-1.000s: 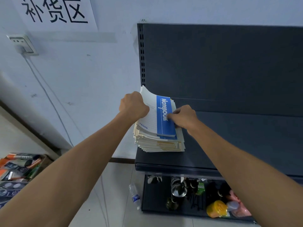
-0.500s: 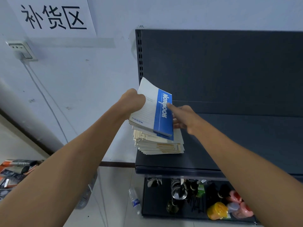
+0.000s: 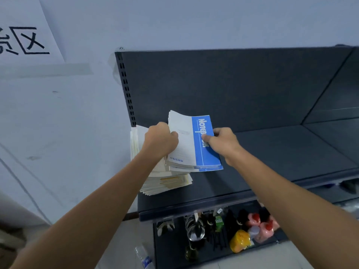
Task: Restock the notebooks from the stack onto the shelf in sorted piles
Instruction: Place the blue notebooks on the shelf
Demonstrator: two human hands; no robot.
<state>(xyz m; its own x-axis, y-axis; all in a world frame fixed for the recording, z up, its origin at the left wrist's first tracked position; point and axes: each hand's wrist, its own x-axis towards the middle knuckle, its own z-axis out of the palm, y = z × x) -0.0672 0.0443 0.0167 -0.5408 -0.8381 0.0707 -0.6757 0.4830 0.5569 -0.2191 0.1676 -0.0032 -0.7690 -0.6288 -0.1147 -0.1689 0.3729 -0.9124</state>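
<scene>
A stack of cream notebooks [image 3: 171, 183] sits at the left end of the dark shelf [image 3: 281, 152]. Above its right side I hold a small bundle of white-and-blue notebooks [image 3: 194, 144] with "Notebook" printed on the blue band. My left hand [image 3: 162, 138] grips the bundle's left edge. On the blue right side my right hand [image 3: 223, 140] pinches it, thumb on top. The bundle is lifted off the stack and overhangs it to the right.
The shelf surface to the right of the stack is bare up to a corner at the far right. Below hangs a lower shelf [image 3: 213, 255] with several bottles and utensils. A plastic bottle [image 3: 144, 258] lies on the floor. A paper sign [image 3: 25, 35] is on the wall.
Both hands have carried the blue-banded bundle up and to the right, off the stack. My right hand went from pointing at its edge to gripping it. The view has swung right.
</scene>
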